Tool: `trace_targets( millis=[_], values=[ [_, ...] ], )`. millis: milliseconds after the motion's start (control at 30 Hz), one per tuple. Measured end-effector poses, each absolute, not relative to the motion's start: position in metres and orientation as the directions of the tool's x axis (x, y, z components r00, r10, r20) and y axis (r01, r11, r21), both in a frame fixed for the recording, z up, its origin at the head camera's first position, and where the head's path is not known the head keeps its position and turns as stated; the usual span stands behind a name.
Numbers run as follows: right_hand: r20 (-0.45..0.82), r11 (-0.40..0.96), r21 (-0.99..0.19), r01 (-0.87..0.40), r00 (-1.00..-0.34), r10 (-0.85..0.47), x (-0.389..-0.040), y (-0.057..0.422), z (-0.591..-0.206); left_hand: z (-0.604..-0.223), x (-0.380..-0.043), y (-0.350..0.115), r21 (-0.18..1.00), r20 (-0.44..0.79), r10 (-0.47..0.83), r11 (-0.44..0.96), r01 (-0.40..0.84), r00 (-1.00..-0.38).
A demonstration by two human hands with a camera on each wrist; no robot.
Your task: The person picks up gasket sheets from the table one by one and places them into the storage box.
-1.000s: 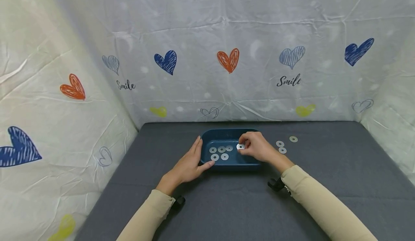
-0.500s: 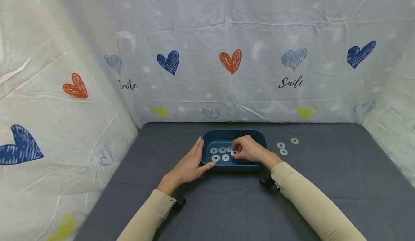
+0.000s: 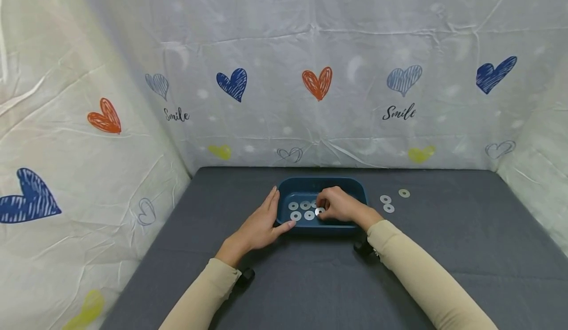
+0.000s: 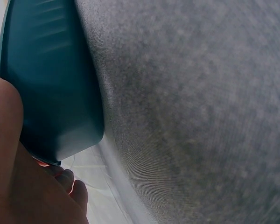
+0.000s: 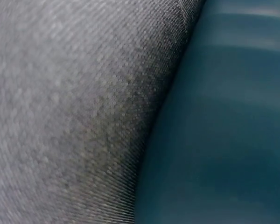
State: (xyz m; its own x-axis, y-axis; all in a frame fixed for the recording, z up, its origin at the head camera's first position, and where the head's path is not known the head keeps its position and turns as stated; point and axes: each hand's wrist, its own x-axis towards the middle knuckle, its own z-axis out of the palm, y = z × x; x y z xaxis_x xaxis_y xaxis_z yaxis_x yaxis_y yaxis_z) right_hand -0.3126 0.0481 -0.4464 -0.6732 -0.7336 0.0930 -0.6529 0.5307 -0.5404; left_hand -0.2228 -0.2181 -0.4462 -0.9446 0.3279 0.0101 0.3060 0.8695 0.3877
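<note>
A blue-green tray stands on the grey cloth, with several flat metal washers in its left half. My left hand lies against the tray's left end, fingers straight along the side and thumb on the front rim. Over the tray, my right hand pinches a washer low at the floor, right of the front row; whether it touches the floor I cannot tell. The left wrist view has the tray's outer wall with the hand at its end. Only tray wall and cloth fill the right wrist view.
Right of the tray, two washers lie close together on the cloth, and another washer lies a little farther back. A white curtain printed with hearts hangs behind the table and along its sides.
My right hand has carried the pinched washer left and down, from the tray's right part to beside the other washers. It moved only slightly in the last half second. My left hand stays put.
</note>
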Motion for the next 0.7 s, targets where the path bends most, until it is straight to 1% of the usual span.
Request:
trace_targets(
  millis=[200, 467, 700],
  values=[
    [0.099, 0.524, -0.535, -0.662, -0.666, -0.74, -0.309, 0.053, -0.444, -0.448, -0.224, -0.216, 0.38, 0.004, 0.322, 0.875, 0.299, -0.947],
    [0.117, 0.525, -0.517, -0.676, -0.663, -0.739, -0.295, 0.077, -0.424, -0.447, -0.224, -0.215, 0.391, 0.0, 0.329, 0.869, 0.303, -0.944],
    [0.21, 0.493, -0.481, -0.725, -0.641, -0.738, -0.278, 0.112, -0.412, -0.445, -0.221, -0.216, 0.398, 0.03, 0.336, 0.86, 0.32, -0.941]
  ],
)
